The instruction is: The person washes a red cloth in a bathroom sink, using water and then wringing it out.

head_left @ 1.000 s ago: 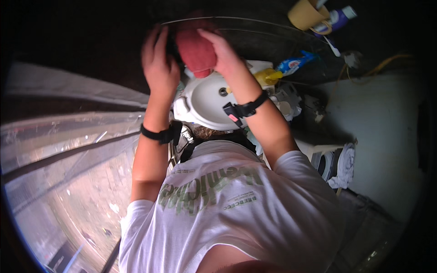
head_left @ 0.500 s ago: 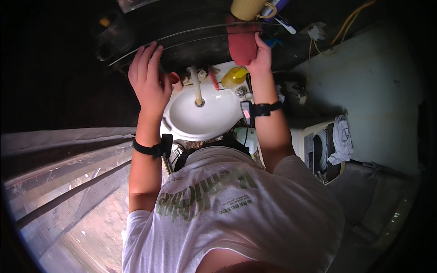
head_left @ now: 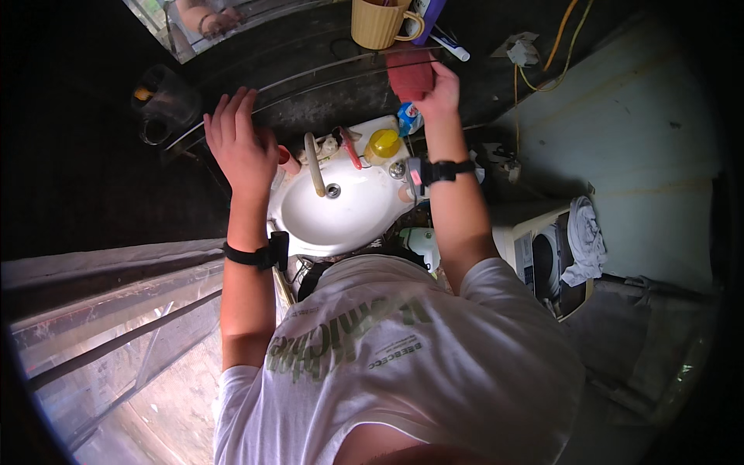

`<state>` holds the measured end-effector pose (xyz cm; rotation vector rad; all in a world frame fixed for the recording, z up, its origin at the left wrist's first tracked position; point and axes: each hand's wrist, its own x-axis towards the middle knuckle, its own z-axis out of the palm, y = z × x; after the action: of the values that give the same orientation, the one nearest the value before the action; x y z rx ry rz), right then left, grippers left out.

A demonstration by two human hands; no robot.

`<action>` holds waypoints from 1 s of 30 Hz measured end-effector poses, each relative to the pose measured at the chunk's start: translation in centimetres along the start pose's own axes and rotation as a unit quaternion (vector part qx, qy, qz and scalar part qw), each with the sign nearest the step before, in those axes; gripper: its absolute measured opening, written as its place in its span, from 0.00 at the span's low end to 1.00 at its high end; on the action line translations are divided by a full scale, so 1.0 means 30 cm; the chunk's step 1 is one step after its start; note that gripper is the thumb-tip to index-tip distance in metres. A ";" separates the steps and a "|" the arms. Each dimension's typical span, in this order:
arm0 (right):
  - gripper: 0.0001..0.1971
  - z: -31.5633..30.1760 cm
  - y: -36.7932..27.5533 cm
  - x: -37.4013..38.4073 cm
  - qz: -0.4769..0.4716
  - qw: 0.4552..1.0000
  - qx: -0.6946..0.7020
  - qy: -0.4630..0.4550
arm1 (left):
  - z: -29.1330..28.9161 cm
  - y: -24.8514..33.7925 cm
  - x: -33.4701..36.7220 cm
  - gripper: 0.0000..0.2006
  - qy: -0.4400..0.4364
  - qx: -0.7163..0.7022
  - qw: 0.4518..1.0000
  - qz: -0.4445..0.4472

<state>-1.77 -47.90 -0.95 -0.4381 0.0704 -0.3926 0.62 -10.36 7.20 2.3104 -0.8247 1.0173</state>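
My right hand [head_left: 440, 89] grips a folded red cloth [head_left: 411, 75] at the thin edge of a dark, glossy shelf [head_left: 310, 74]. Just beyond the cloth stands a tan ribbed mug [head_left: 378, 25] with a handle. A white tube [head_left: 449, 44] lies to the right of the mug. My left hand [head_left: 242, 147] is raised near the left part of the shelf edge, fingers stretched out and holding nothing. Whether it touches the edge I cannot tell. A clear cup [head_left: 163, 93] is to its left.
Below my hands is a white washbasin [head_left: 341, 221] with a curved tap [head_left: 314, 167]. A yellow bottle [head_left: 382, 146], a red-handled item [head_left: 350, 147] and a reddish cup [head_left: 288, 160] stand on its back rim. A mirror [head_left: 194, 27] is at the upper left. A front-loading washer [head_left: 542, 260] stands right, with white cloth [head_left: 583, 240] hanging there.
The view has shifted, bringing more of the mug and mirror into sight. The right hand and red cloth are farther right relative to the mug. The left hand stays stretched out.
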 end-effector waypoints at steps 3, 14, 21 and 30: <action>0.18 0.028 -0.020 -0.098 0.000 1.000 -0.013 0.019 | 0.019 -0.002 -0.008 0.32 0.020 0.014 1.000 -0.004; 0.22 0.055 -0.026 -0.031 0.044 0.999 0.023 0.020 | 0.080 -0.013 -0.026 0.33 0.071 0.034 0.997 -0.006; 0.23 0.102 0.163 -0.033 0.105 0.987 0.106 -0.057 | 0.121 0.026 -0.015 0.31 0.098 0.024 0.995 -0.017; 0.22 0.077 0.097 -0.097 0.067 0.990 0.119 -0.022 | 0.133 0.000 -0.025 0.32 0.102 0.033 0.994 -0.013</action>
<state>-3.09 -43.44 -0.13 -0.2056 0.0093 -0.2552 2.14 -12.64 4.20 2.2185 -0.6867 1.2612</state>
